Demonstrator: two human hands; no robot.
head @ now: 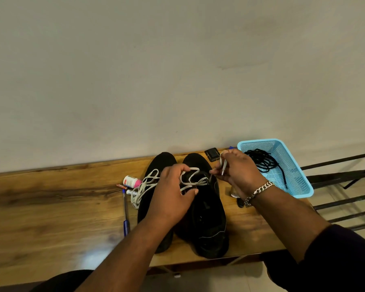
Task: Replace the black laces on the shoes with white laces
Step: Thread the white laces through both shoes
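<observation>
Two black shoes (207,207) stand side by side on the wooden tabletop (51,207) — the left hand (173,194) curls over the right-side shoe, pinching a loop of its white lace (193,179). Just right of that shoe, the right hand (238,171) pinches the lace's tip; farther right, black laces (263,161) lie in a blue basket (297,182).

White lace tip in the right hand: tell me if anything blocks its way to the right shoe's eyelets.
Nothing visible does. The right hand pinches the lace tip just above the right shoe; the left hand holds lace loops beside it.
</observation>
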